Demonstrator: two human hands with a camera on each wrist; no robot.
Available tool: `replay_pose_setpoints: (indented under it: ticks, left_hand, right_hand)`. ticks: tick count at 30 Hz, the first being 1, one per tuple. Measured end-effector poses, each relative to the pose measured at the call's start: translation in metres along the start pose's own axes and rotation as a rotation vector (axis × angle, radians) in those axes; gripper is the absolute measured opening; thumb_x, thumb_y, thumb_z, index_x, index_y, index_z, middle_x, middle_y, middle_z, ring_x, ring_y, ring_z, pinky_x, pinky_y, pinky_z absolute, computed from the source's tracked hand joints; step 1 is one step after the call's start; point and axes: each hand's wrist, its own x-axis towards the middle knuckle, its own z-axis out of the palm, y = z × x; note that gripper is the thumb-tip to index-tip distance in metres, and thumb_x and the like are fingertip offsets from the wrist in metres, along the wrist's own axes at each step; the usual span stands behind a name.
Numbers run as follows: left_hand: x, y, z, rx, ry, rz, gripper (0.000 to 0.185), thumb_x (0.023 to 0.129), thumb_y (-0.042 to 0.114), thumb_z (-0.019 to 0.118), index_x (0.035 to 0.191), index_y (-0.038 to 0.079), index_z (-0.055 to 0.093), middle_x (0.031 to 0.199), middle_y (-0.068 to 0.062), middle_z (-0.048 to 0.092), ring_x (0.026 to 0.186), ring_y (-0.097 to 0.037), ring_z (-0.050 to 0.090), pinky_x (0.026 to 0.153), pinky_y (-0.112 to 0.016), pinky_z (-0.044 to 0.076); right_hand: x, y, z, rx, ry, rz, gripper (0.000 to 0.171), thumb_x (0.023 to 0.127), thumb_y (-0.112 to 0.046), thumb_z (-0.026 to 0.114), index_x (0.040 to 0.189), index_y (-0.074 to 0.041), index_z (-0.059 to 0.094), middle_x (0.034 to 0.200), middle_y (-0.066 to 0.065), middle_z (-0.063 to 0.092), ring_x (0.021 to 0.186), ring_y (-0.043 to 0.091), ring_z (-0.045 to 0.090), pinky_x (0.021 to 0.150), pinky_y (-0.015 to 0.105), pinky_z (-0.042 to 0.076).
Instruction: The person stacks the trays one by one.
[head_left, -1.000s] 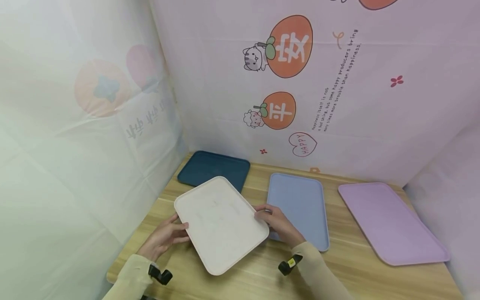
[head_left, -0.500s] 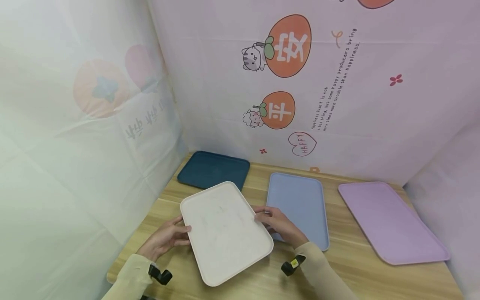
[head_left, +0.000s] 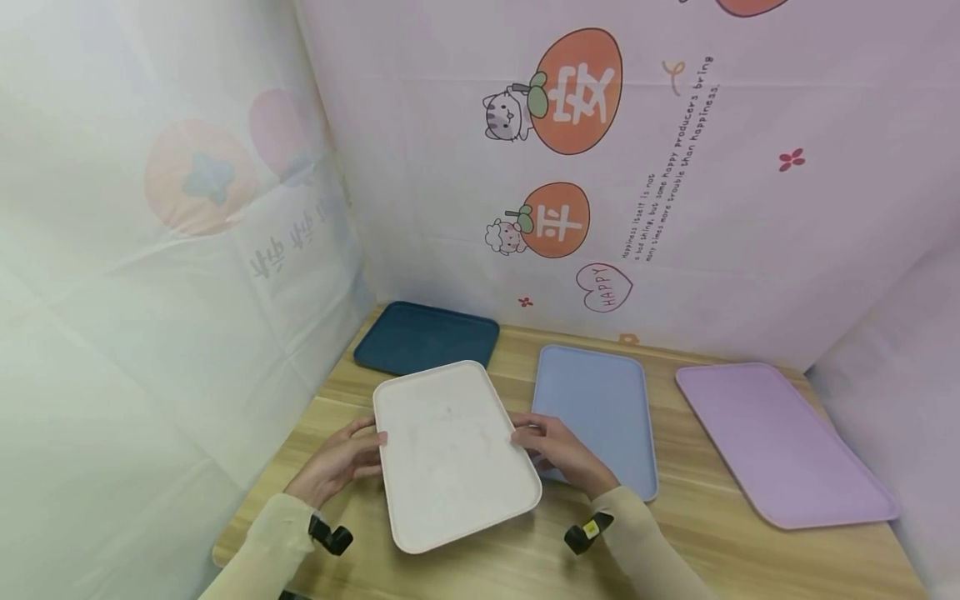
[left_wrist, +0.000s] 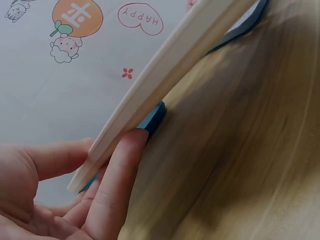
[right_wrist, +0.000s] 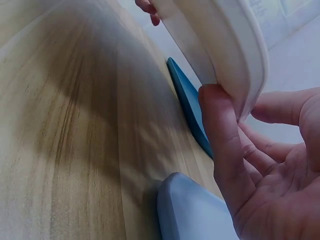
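A white rectangular tray (head_left: 457, 458) with rounded corners is held up above the wooden table, slightly turned. My left hand (head_left: 339, 461) pinches its left edge, thumb on the rim and fingers beneath; the left wrist view shows the tray (left_wrist: 145, 90) edge-on between thumb and fingers. At the opposite edge, my right hand (head_left: 561, 450) grips the rim the same way. From the right wrist view, one finger presses the underside of the tray (right_wrist: 215, 45), and its shadow falls on the wood below.
A dark teal tray (head_left: 427, 337) lies at the back left of the wooden table (head_left: 690, 533). Right of centre is a light blue tray (head_left: 596, 408), partly behind my right hand. Farther right lies a pink-purple tray (head_left: 780, 446). Printed cloth (head_left: 450, 142) hangs behind and at both sides.
The white tray has turned clockwise to stand straighter and has shifted a little to the right. My left hand moved slightly right and up with it; both hands kept their hold.
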Motion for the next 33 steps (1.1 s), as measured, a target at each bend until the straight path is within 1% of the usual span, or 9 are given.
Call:
replay_pose_setpoints:
  ticks: [5,6,10,15,18,22,27,29,33]
  left_hand:
    - [0.007,0.003,0.007,0.002,0.068,0.010,0.064,0.107,0.021,0.071,0.157,-0.002,0.039,0.118,-0.008,0.077,0.104,-0.018,0.077,0.088,-0.034,0.066]
    - [0.009,0.004,0.008,0.000,0.080,0.014,0.061,0.107,0.021,0.071,0.156,-0.001,0.042,0.119,-0.007,0.077,0.105,-0.017,0.077,0.089,-0.034,0.065]
    - [0.015,0.008,0.013,-0.004,0.092,0.039,0.060,0.107,0.019,0.071,0.156,-0.001,0.043,0.126,-0.008,0.075,0.110,-0.015,0.075,0.094,-0.035,0.064]
    - [0.022,0.012,0.020,0.004,0.078,0.056,0.062,0.108,0.018,0.069,0.161,0.002,0.043,0.135,-0.010,0.071,0.116,-0.016,0.073,0.099,-0.035,0.063]
    - [0.026,0.013,0.023,-0.006,0.073,0.059,0.061,0.108,0.016,0.069,0.162,0.004,0.045,0.136,-0.011,0.071,0.115,-0.017,0.073,0.097,-0.035,0.063]
    - [0.032,0.015,0.028,0.002,0.062,0.048,0.062,0.108,0.017,0.069,0.164,0.006,0.046,0.144,-0.017,0.069,0.114,-0.019,0.075,0.094,-0.037,0.065]
    - [0.039,0.017,0.035,0.018,0.059,0.044,0.062,0.108,0.019,0.069,0.165,0.011,0.047,0.159,-0.021,0.057,0.120,-0.021,0.073,0.096,-0.040,0.065]
    - [0.042,0.019,0.038,0.026,0.057,0.046,0.061,0.108,0.019,0.069,0.164,0.012,0.048,0.160,-0.023,0.056,0.121,-0.022,0.072,0.098,-0.041,0.065]
    - [0.047,0.023,0.045,0.045,0.053,0.049,0.061,0.107,0.019,0.070,0.164,0.011,0.049,0.155,-0.024,0.061,0.118,-0.023,0.074,0.097,-0.040,0.065]
  right_hand:
    - [0.000,0.001,-0.001,0.011,0.019,0.004,0.052,0.107,-0.030,0.068,0.148,0.001,0.059,0.114,0.011,0.079,0.095,0.020,0.078,0.075,0.038,0.066]
    - [-0.001,0.001,-0.002,0.013,0.023,0.005,0.052,0.108,-0.030,0.068,0.149,0.001,0.059,0.114,0.011,0.079,0.096,0.021,0.078,0.075,0.038,0.066]
    - [-0.002,0.001,-0.004,0.022,0.048,0.016,0.054,0.108,-0.029,0.067,0.150,0.002,0.056,0.113,0.012,0.079,0.096,0.022,0.078,0.073,0.038,0.066]
    - [-0.007,-0.001,-0.008,0.030,0.086,0.016,0.056,0.108,-0.026,0.067,0.152,0.005,0.052,0.121,0.017,0.077,0.099,0.023,0.077,0.071,0.036,0.065]
    - [-0.009,-0.002,-0.010,0.030,0.101,0.017,0.058,0.108,-0.026,0.067,0.153,0.006,0.050,0.129,0.021,0.074,0.101,0.023,0.076,0.071,0.035,0.065]
    - [-0.012,-0.002,-0.015,0.031,0.110,0.021,0.058,0.108,-0.026,0.067,0.153,0.005,0.051,0.127,0.020,0.074,0.100,0.023,0.076,0.072,0.036,0.066]
    - [-0.015,0.000,-0.021,0.035,0.115,0.018,0.055,0.108,-0.025,0.067,0.151,0.004,0.052,0.123,0.018,0.075,0.099,0.024,0.076,0.072,0.038,0.067]
    - [-0.017,0.001,-0.024,0.037,0.120,0.018,0.055,0.107,-0.025,0.067,0.151,0.004,0.052,0.121,0.016,0.075,0.098,0.024,0.076,0.072,0.038,0.067]
    - [-0.019,0.003,-0.031,0.043,0.135,0.023,0.056,0.107,-0.025,0.068,0.151,0.005,0.052,0.120,0.014,0.076,0.097,0.024,0.076,0.071,0.038,0.067]
